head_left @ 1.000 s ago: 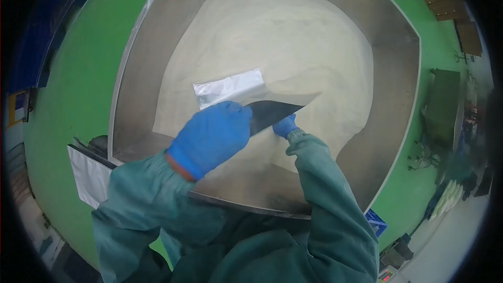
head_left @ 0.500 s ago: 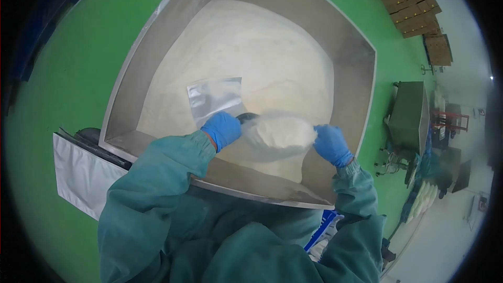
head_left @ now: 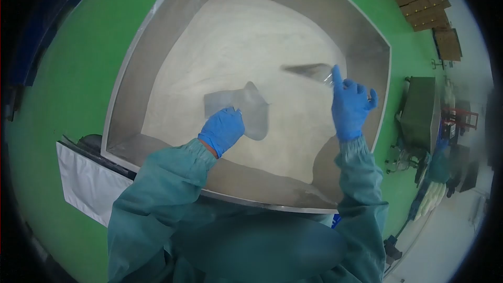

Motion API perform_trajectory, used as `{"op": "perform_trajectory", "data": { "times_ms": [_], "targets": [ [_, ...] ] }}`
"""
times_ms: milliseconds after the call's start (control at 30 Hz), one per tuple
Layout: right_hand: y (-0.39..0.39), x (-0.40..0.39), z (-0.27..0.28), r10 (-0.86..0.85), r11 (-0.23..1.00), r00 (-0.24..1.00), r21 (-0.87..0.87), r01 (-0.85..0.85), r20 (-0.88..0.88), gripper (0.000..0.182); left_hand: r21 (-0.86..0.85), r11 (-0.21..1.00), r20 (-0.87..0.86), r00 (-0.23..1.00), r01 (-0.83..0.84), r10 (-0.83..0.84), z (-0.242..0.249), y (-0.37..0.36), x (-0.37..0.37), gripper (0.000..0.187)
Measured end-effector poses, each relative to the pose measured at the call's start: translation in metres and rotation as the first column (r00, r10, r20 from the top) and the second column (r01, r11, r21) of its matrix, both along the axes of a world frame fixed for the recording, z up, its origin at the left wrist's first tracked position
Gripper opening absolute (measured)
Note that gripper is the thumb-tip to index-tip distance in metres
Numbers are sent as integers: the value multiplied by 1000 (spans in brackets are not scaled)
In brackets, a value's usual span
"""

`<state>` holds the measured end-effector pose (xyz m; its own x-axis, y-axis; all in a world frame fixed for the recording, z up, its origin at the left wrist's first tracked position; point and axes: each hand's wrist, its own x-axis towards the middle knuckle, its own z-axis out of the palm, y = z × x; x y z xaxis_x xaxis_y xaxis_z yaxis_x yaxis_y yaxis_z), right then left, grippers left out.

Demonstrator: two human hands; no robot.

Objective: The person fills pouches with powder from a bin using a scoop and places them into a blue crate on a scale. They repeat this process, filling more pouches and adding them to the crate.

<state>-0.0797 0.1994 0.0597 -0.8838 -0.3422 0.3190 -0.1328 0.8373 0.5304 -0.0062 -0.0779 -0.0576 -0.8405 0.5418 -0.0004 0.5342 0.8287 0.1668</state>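
My left hand [head_left: 223, 128], in a blue glove, is closed on the edge of a silver foil pouch [head_left: 217, 102] over the powder. A smooth grey, rounded piece [head_left: 257, 115] spreads out to the right of these fingers. My right hand [head_left: 351, 107], also gloved in blue, is raised at the right side with its fingers apart. Just off its index fingertip is a scoop [head_left: 310, 72], smeared by motion, its shiny end toward the finger. Pale powder [head_left: 262, 36] covers the floor of the large metal bin [head_left: 367, 42].
White pouches [head_left: 89, 178] lie outside the bin at the lower left. Brown cartons [head_left: 419, 0] are stacked at the upper right on the green floor [head_left: 73, 89]. A metal cart [head_left: 419, 107] stands beyond the bin's right side.
The powder-filled scoop between my hands is now apart from them, up and to the right. My right hand has moved up and opened. My left hand keeps the pouch.
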Motion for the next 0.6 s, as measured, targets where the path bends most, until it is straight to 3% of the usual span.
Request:
{"op": "perform_trajectory", "data": {
  "times_ms": [33, 100, 167, 233, 267, 300, 333, 400, 433, 500, 533, 600],
  "targets": [
    [22, -11, -24, -8, 1000, 1000, -3, 8, 14, 54, -3, 1000, 14, 1000, 8, -8, 0, -1, -2, 10],
    [64, -23, -100, -282, 957, 953, 103, 272, 107, 56, 44, 999, 40, 999, -12, 10, 1, -3, -4, 10],
    [89, -2, -193, -412, 911, 850, 158, 381, 327, 51, 47, 998, 44, 998, -35, 33, 5, -4, -5, 13],
    [67, 44, -274, -332, 920, 702, 53, 387, 630, 34, 43, 998, 45, 998, -54, 52, 3, -4, -8, 16],
    [37, 72, -299, -269, 941, 690, 30, 338, 672, 27, 40, 998, 59, 997, -54, 51, 1, -4, -9, 20],
    [14, 96, -302, -125, 955, 671, -94, 281, 731, 26, 39, 997, 75, 995, -63, 59, 0, -4, -9, 24],
    [-3, 111, -300, -5, 901, 565, -241, 361, 825, 26, 28, 997, 78, 994, -75, 73, 4, -4, -11, 24],
    [-21, 129, -310, -27, 934, 257, -67, 350, 966, 27, 17, 997, 163, 984, -80, 76, 17, 0, -16, 25],
    [-20, 132, -308, -26, 934, 267, -71, 349, 963, 27, 17, 997, 153, 985, -80, 77, 14, 0, -16, 25],
    [-18, 140, -300, 190, 784, 131, -230, 577, 973, 23, 119, 993, -13, 1000, -25, 26, 5, -1, -13, 15],
    [-15, 142, -293, 187, 783, 140, -234, 576, 972, 23, 121, 992, -22, 999, -22, 25, 3, -1, -13, 15],
    [2, 139, -270, 336, 741, -7, -259, 620, 942, 25, 21, 1000, 107, 994, 9, -12, 3, -1, -12, 10]
  ]
}}
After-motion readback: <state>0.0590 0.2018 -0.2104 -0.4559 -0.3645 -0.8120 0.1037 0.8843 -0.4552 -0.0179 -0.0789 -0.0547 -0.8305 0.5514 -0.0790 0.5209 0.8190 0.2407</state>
